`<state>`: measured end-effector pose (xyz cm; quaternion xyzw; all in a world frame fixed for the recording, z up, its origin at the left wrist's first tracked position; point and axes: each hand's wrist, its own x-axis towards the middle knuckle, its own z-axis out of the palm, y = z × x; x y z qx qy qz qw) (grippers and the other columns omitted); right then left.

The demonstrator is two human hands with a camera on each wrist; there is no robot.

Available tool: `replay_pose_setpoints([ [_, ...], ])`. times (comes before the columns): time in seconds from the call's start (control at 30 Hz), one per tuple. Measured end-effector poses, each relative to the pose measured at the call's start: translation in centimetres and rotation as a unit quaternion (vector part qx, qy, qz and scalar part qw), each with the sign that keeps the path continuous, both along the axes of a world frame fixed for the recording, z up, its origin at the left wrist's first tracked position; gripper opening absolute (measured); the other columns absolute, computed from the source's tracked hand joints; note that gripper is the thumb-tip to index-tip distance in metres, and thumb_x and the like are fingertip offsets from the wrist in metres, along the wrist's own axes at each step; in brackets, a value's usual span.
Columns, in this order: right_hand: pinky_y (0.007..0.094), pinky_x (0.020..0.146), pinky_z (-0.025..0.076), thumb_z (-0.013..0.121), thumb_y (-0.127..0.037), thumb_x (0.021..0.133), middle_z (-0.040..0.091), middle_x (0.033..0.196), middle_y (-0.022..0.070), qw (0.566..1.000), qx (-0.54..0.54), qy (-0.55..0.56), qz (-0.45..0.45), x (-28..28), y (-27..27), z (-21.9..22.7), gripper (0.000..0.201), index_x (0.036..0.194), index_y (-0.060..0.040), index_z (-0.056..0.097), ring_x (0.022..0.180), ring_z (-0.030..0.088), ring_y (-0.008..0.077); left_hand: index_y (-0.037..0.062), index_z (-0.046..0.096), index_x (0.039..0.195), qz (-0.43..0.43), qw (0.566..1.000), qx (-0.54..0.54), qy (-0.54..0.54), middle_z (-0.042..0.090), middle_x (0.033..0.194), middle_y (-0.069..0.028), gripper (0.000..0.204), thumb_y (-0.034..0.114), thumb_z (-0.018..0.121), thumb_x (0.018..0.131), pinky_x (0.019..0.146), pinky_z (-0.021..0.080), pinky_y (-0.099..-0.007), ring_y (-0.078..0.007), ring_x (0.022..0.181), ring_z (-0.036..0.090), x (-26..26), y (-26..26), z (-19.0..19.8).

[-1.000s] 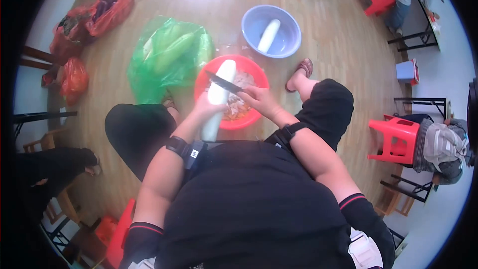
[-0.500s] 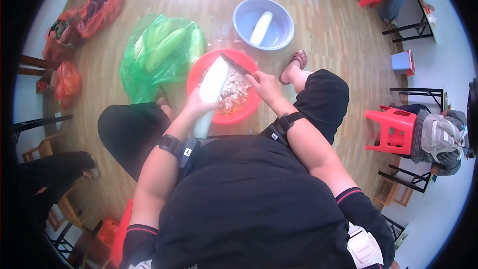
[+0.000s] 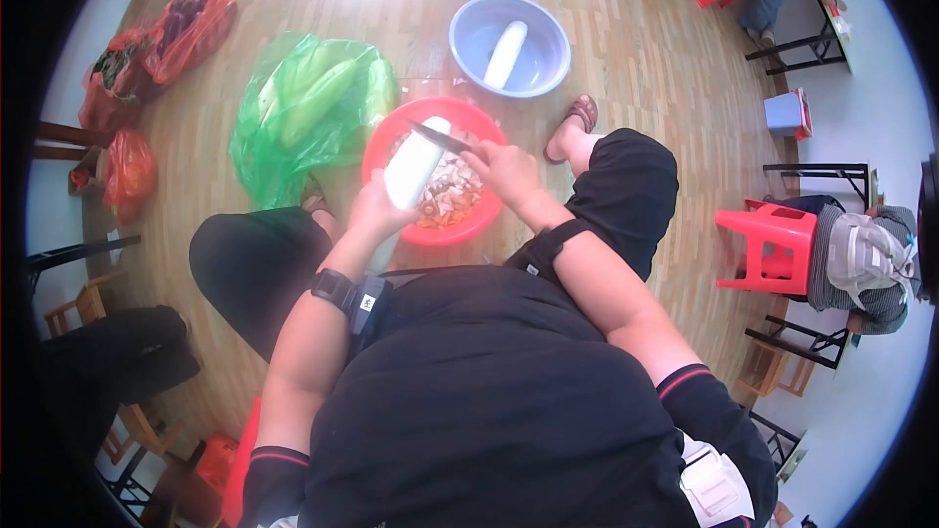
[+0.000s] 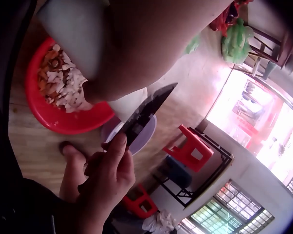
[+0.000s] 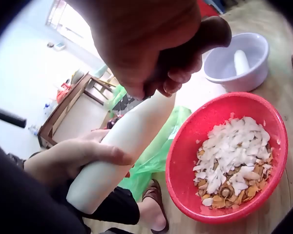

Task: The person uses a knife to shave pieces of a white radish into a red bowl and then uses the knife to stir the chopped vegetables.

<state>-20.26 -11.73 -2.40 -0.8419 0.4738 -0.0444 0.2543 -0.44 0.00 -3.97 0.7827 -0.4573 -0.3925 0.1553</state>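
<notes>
My left hand [image 3: 380, 207] grips a long peeled white radish [image 3: 416, 168] around its lower half. It is held slanting over a red basin [image 3: 376, 142], its upper end pointing away from me. The handle of a dark-bladed knife [image 3: 437, 136] is in my right hand [image 3: 511, 170], fingers curled round it. In the head view the blade lies across the radish near its far end. The right wrist view shows the brown handle [image 5: 216, 36] poking out of the fist. White shavings [image 5: 239, 146] lie over orange peelings [image 5: 239, 195] in the basin.
A pale blue basin [image 3: 468, 51] holding another white radish [image 3: 506, 54] stands beyond the red one. To the left lies a green plastic bag [image 3: 264, 161] of long pale vegetables. Red bags [image 3: 130, 171] sit farther left; a red stool [image 3: 773, 225] is at the right.
The knife first lay across the radish, then passed beyond its far end to the right. Now the blade is back across the radish. My left hand has kept its grip.
</notes>
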Motion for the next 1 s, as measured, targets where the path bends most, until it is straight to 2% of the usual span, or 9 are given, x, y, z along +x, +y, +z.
replay_pose_setpoints([
  [0.1,0.044,0.066,0.052,0.055,-0.045,0.087,0.068,0.078,0.0126,0.996,-0.019,0.068,-0.049,-0.8,-1.3,-1.0,0.035,0.088,-0.0122,0.067,0.075,0.066,0.0307,-0.0029,0.043,0.114,-0.009,1.0,0.016,0.001,0.062,0.101,-0.0236,0.073,0.029,0.079,0.059,0.082,0.05,-0.0409,-0.0356,0.097,0.062,0.0,0.2,-0.4],
  [0.2,0.0444,0.067,0.052,0.055,-0.045,0.087,0.068,0.078,0.0129,0.996,-0.015,0.05,-0.068,-1.8,-1.6,-1.8,0.036,0.09,-0.0117,0.067,0.076,0.066,0.0309,-0.0018,0.043,0.117,-0.01,1.0,0.027,0.009,0.062,0.103,-0.0227,0.074,0.028,0.078,0.059,0.083,0.05,-0.0404,-0.0351,0.098,0.062,-0.3,0.0,0.1],
  [0.57,0.0431,0.067,0.052,0.056,-0.045,0.086,0.068,0.079,0.0117,1.0,0.016,0.0,-0.006,-0.2,-0.1,-0.6,0.034,0.087,-0.0133,0.068,0.076,0.066,0.0302,0.0015,0.043,0.122,-0.051,0.999,-0.006,-0.014,0.06,0.105,-0.0211,0.075,0.027,0.076,0.059,0.082,0.05,-0.0408,-0.0349,0.098,0.061,-0.3,0.2,0.9],
  [0.63,0.0435,0.068,0.052,0.055,-0.045,0.086,0.068,0.079,0.0122,0.997,0.016,0.026,-0.066,-1.1,-1.3,-1.3,0.035,0.088,-0.013,0.068,0.076,0.066,0.0307,0.0015,0.043,0.122,-0.054,0.998,-0.01,-0.015,0.06,0.105,-0.0212,0.075,0.027,0.076,0.06,0.082,0.05,-0.0409,-0.0349,0.098,0.061,-0.3,0.3,0.6],
  [0.73,0.0438,0.068,0.052,0.055,-0.045,0.086,0.068,0.079,0.0136,0.994,0.006,0.082,-0.069,-2.6,-2.2,-1.9,0.036,0.089,-0.0126,0.068,0.076,0.066,0.032,0.0014,0.043,0.121,-0.061,0.998,-0.004,-0.028,0.06,0.104,-0.0214,0.075,0.026,0.077,0.06,0.081,0.05,-0.0409,-0.0347,0.097,0.061,-0.2,0.2,0.4],
  [0.8,0.0452,0.066,0.051,0.054,-0.045,0.087,0.066,0.077,0.0155,0.996,-0.013,0.056,-0.062,-3.1,-2.0,-2.8,0.037,0.086,-0.0108,0.067,0.074,0.065,0.0339,0.0029,0.046,0.12,-0.042,0.999,-0.004,-0.018,0.061,0.104,-0.0188,0.072,0.025,0.077,0.059,0.08,0.05,-0.0407,-0.0337,0.095,0.062,-0.4,0.3,0.5],
  [0.83,0.0459,0.064,0.05,0.054,-0.045,0.087,0.066,0.076,0.0164,0.996,-0.019,0.054,-0.066,-3.0,-1.8,-2.8,0.037,0.084,-0.0099,0.066,0.073,0.064,0.0349,0.0021,0.05,0.107,-0.052,0.998,-0.04,0.0,0.063,0.099,-0.0205,0.061,0.025,0.08,0.059,0.081,0.05,-0.0403,-0.0336,0.096,0.062,-0.4,0.5,1.7],
  [0.9,0.0468,0.061,0.048,0.055,-0.044,0.087,0.064,0.073,0.0172,0.999,-0.019,0.015,-0.049,-1.8,-1.3,-2.6,0.037,0.081,-0.0085,0.063,0.07,0.064,0.036,0.0039,0.052,0.112,-0.043,0.996,-0.054,0.061,0.062,0.102,-0.0179,0.064,0.023,0.079,0.058,0.082,0.051,-0.0392,-0.0307,0.099,0.062,-0.1,0.8,1.4],
  [1.0,0.0446,0.059,0.048,0.058,-0.045,0.086,0.064,0.069,0.0136,1.0,0.022,0.011,-0.008,-0.6,-0.6,-1.9,0.037,0.079,-0.009,0.062,0.068,0.064,0.0331,0.0042,0.044,0.12,-0.056,0.998,-0.016,-0.027,0.061,0.105,-0.0201,0.077,0.026,0.078,0.055,0.082,0.052,-0.0422,-0.0351,0.097,0.062,0.2,1.2,-0.7],
])
